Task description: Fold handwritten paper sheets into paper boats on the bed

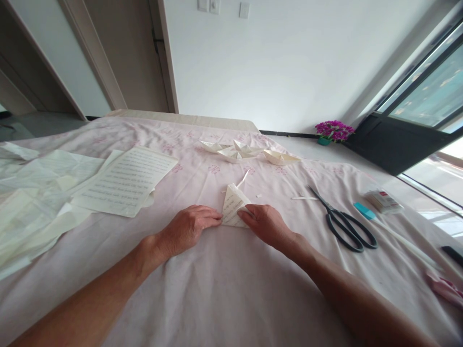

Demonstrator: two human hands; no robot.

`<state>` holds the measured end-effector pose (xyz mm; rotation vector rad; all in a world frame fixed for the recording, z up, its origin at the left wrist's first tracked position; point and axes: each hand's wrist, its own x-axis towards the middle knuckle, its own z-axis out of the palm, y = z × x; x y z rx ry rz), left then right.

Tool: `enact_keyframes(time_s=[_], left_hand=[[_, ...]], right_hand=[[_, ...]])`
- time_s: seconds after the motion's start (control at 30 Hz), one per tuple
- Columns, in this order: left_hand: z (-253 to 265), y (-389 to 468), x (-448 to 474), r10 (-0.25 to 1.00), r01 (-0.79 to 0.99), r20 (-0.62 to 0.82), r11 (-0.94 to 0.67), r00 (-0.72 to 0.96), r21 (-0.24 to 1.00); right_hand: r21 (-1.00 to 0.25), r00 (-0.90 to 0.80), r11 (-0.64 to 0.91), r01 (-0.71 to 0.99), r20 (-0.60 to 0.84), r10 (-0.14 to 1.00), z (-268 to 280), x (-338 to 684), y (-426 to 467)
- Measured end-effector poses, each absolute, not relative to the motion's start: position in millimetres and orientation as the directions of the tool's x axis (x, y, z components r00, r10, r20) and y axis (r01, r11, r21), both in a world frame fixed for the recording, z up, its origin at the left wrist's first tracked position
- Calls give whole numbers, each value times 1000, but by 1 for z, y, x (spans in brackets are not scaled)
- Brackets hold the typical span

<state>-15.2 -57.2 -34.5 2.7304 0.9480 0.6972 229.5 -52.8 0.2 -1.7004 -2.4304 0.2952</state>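
Note:
A sheet of printed paper folded to a triangle [233,205] lies on the pink cloth in front of me, its point facing away. My left hand [190,226] pinches its lower left corner, fingers held together. On the opposite edge, my right hand [267,221] grips the paper, with the thumb lying on top; its other fingertips are partly hidden. Beyond the paper stand several folded paper boats [237,153], and one cream paper boat [281,157] sits at their right. Thin paper strips [244,178] lie near the triangle.
Black-handled scissors [347,226] rest on the bed-like surface at the right, near a blue-ended white stick [365,211] and a small box [383,201]. A written sheet [126,180] and loose pale papers [39,193] spread over the left. Purple flowers [333,130] stand on the floor beyond.

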Motion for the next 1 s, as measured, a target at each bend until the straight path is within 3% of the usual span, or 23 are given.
enact_keyframes(time_s=[0.23,0.6,0.8,1.0], left_hand=[[-36,-57,-16,631,547,377,-776,678,315],[-28,-66,-2,574,550,374,-815,728,182],[-29,-65,-2,580,546,364,-813,729,202],[-32,-67,0,514,534,420,-842,748,80]], right_hand=[[-188,-293,289,938,11,956,-10,226,-50],[-112,-301,306,946,60,952,-14,224,-53],[-91,-313,318,944,64,947,-14,224,-55],[-94,-286,288,953,35,957,-10,224,-56]])
